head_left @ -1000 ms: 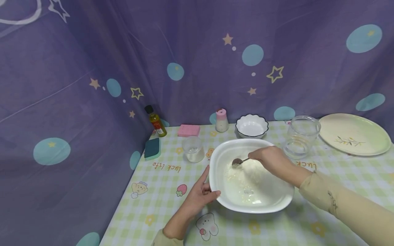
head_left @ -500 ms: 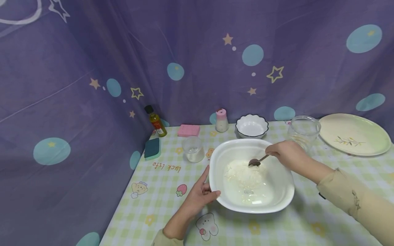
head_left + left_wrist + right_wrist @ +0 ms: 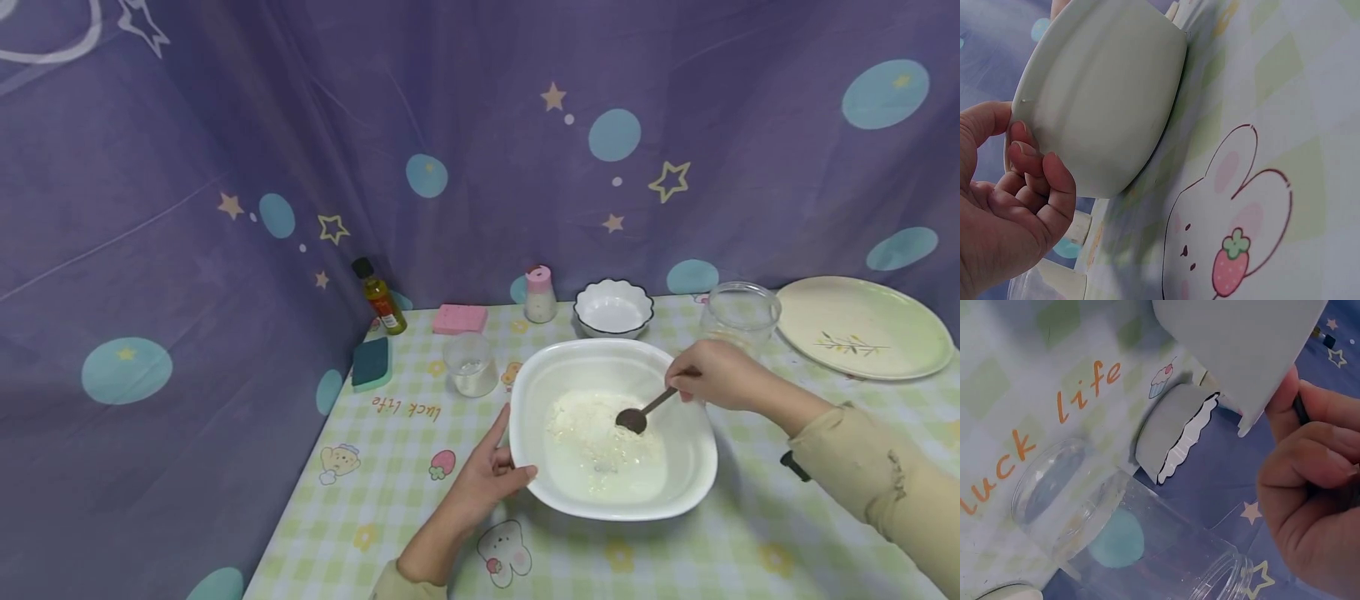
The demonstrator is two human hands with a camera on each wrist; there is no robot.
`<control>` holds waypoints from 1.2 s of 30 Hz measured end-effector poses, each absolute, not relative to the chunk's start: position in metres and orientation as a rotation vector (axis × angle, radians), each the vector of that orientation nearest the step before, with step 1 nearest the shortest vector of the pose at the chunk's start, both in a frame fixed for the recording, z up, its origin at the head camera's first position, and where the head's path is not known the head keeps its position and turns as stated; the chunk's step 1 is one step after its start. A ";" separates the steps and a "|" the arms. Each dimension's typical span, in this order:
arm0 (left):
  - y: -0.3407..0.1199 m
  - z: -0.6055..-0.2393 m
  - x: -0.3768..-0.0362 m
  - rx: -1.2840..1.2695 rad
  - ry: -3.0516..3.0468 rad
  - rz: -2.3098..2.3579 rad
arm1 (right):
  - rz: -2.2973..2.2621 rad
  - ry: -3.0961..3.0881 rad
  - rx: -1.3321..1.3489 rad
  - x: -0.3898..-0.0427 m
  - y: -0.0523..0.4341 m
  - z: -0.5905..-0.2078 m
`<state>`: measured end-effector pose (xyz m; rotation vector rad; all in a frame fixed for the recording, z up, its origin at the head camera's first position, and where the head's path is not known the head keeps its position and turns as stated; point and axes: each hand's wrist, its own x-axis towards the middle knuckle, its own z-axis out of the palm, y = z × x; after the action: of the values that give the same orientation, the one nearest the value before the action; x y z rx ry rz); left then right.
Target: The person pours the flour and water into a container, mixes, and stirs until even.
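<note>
Out ahead of the left hand (image 3: 486, 479) and to its left, a dark green sponge (image 3: 371, 364) lay flat, and just beyond it stood a black-capped bottle (image 3: 385, 305), its red-and-white label too small to read. Nearer the hand, there it was, orange lettering (image 3: 406, 407) on the checked tablecloth (image 3: 330, 533): "luck life", upside down from the head view! Straight beyond the fingers came a pink sponge (image 3: 460, 318), then, closer in, a clear cup (image 3: 471, 367) with something whitish at its bottom. And the left hand itself? Gripping the big white basin (image 3: 686, 475), thumb over the rim! Farther off, a pink-topped shaker (image 3: 540, 296). Between the two hands, inside the basin, sat white powder (image 3: 585, 417) and pale liquid (image 3: 607, 475); past it, a scalloped white bowl (image 3: 613, 309). Then the brown spoon (image 3: 632, 420), head down at the powder, its handle pinched by the right hand (image 3: 712, 375)! Just beyond that hand stood a clear jar (image 3: 738, 308), a second "luck life" print (image 3: 1054, 425) reading cleanly beside it. Off to the hand's right lay a pale plate (image 3: 866, 321) with a sprig design.
</note>
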<state>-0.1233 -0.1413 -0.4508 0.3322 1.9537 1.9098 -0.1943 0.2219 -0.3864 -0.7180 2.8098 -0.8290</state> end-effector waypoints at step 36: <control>-0.141 -0.451 -0.123 0.346 1.937 1.911 | -0.951 3.109 -0.600 -0.189 0.171 -0.408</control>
<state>-0.1234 -0.1414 -0.4508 0.3463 1.9374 1.9110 -0.1892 0.1714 -0.4077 -0.5997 3.1091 -0.9513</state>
